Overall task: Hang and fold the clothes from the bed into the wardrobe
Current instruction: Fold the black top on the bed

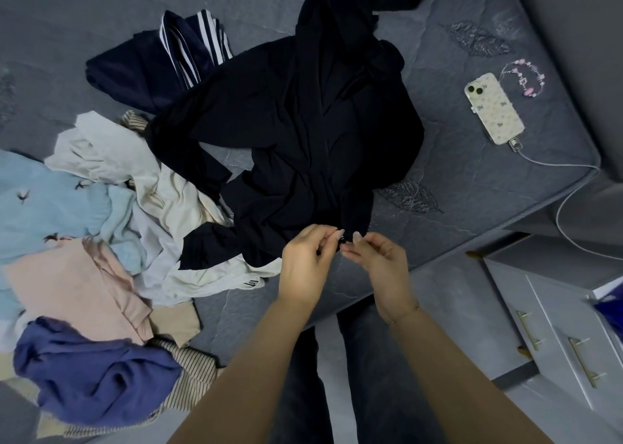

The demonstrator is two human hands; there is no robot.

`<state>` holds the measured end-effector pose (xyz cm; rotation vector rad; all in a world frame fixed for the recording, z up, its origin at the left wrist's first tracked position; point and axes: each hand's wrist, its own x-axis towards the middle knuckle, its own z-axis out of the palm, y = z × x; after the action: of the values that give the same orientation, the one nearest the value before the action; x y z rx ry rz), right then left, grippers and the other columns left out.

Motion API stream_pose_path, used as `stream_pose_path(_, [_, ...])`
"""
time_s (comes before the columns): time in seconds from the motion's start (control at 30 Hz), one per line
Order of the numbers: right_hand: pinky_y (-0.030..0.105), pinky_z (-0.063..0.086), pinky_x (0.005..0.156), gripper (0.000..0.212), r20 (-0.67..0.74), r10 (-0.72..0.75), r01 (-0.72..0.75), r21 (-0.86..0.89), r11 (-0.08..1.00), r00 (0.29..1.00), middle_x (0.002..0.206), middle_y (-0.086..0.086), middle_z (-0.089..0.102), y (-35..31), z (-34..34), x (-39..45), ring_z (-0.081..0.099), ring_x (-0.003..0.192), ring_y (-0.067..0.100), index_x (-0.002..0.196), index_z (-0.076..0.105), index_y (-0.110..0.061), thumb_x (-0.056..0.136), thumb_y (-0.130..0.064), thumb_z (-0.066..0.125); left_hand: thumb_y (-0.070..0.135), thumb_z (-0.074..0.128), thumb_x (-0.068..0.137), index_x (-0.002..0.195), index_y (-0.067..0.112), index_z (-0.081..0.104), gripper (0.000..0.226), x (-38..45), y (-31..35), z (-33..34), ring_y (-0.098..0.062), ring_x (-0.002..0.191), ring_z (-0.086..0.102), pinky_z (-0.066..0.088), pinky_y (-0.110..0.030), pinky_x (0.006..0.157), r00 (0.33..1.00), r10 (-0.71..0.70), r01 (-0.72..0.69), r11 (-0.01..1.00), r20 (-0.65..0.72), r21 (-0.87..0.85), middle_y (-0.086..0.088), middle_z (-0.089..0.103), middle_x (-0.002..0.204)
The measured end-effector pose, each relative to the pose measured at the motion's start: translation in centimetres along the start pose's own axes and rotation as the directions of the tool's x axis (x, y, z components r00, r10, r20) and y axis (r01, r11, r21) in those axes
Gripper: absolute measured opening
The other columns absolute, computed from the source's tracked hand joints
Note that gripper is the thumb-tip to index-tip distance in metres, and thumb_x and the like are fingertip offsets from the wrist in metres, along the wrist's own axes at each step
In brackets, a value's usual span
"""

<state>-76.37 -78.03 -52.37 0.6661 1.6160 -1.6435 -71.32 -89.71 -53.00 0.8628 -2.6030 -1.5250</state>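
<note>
A large black garment [303, 133] lies spread over the grey bed [472, 187], reaching from the top of the view down to the near edge. My left hand [305, 265] and my right hand [377, 265] meet at its near hem, both pinching a small spot of the black cloth between fingertips. To the left lies a heap of clothes: a white piece [111, 153], a light blue one [50, 200], a pink one [74, 285], a blue-purple one [94, 372] and a striped one [192, 379]. A navy garment with white stripes [161, 66] lies behind.
A phone [494, 108] on a charging cable [566, 207] lies on the bed's right side, with a beaded bracelet [526, 76] beside it. A white drawer unit with gold handles [573, 342] stands at the lower right. My legs stand against the bed's edge.
</note>
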Motion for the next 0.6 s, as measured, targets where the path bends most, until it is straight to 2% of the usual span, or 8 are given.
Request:
stream_pose_path(0.1, [0.028, 0.054, 0.091, 0.011, 0.093, -0.006, 0.004, 0.014, 1.0, 0.996, 0.089, 0.008, 0.075, -0.4, -0.4, 0.0, 0.072, 0.095, 0.019, 0.087, 0.072, -0.009, 0.087, -0.02, 0.072, 0.017, 0.067, 0.092, 0.091, 0.015, 0.074, 0.008, 0.1, -0.3, 0.0, -0.012, 0.071, 0.059, 0.048, -0.02, 0.063, 1.0, -0.015, 0.014, 0.999, -0.014, -0.041, 0.003, 0.066, 0.078])
stream_pose_path(0.2, [0.026, 0.055, 0.088, 0.013, 0.105, -0.034, 0.042, -0.068, 0.997, 0.994, 0.088, 0.011, 0.074, -0.5, -0.7, -0.3, 0.072, 0.093, 0.018, 0.082, 0.074, -0.008, 0.086, -0.021, 0.074, 0.018, 0.068, 0.091, 0.09, 0.016, 0.075, 0.008, -0.2, -0.1, 0.1, -0.015, 0.07, 0.06, 0.05, -0.027, 0.064, 0.999, -0.05, 0.05, 0.995, 0.0, -0.081, -0.001, 0.066, 0.075])
stream_pose_path(0.3, [0.019, 0.056, 0.077, 0.007, 0.047, -0.053, 0.058, -0.115, 0.992, 0.997, 0.083, 0.008, 0.075, -0.4, -0.6, -0.3, 0.073, 0.086, 0.016, 0.087, 0.072, -0.009, 0.088, -0.016, 0.071, 0.017, 0.068, 0.091, 0.089, 0.015, 0.075, 0.008, -0.3, 0.0, 0.3, -0.017, 0.069, 0.059, 0.05, -0.032, 0.065, 0.998, -0.057, 0.056, 0.994, -0.001, -0.092, -0.003, 0.066, 0.073])
stream_pose_path(0.43, [0.012, 0.051, 0.068, 0.007, -0.026, -0.1, 0.088, -0.298, 0.951, 0.995, 0.075, 0.006, 0.073, 0.0, -0.3, -0.1, 0.072, 0.075, 0.01, 0.087, 0.068, -0.011, 0.093, -0.013, 0.064, 0.014, 0.066, 0.092, 0.091, 0.007, 0.075, 0.012, -0.4, 0.3, 0.7, -0.017, 0.069, 0.062, 0.053, -0.038, 0.064, 0.999, 0.037, -0.038, 0.999, 0.014, 0.031, -0.003, 0.067, 0.079])
stream_pose_path(0.53, [0.021, 0.054, 0.073, 0.013, -0.115, -0.116, 0.085, -0.247, 0.965, 0.987, 0.077, 0.01, 0.072, 0.6, 0.1, -0.5, 0.071, 0.076, 0.015, 0.092, 0.068, -0.003, 0.095, -0.013, 0.061, 0.013, 0.066, 0.093, 0.089, 0.004, 0.074, 0.013, 0.0, 0.8, 1.2, -0.016, 0.068, 0.063, 0.053, -0.036, 0.062, 0.993, 0.121, -0.12, 0.988, -0.003, 0.095, -0.004, 0.068, 0.081])
stream_pose_path(0.6, [0.028, 0.056, 0.078, 0.015, -0.181, -0.112, 0.079, -0.183, 0.98, 0.977, 0.079, 0.013, 0.072, 0.6, 0.4, -0.6, 0.07, 0.078, 0.021, 0.092, 0.067, 0.001, 0.095, -0.012, 0.06, 0.015, 0.066, 0.093, 0.088, 0.006, 0.074, 0.013, 0.4, 1.2, 1.6, -0.014, 0.07, 0.061, 0.052, -0.032, 0.064, 0.998, 0.069, -0.069, 0.997, 0.003, 0.046, -0.002, 0.067, 0.081])
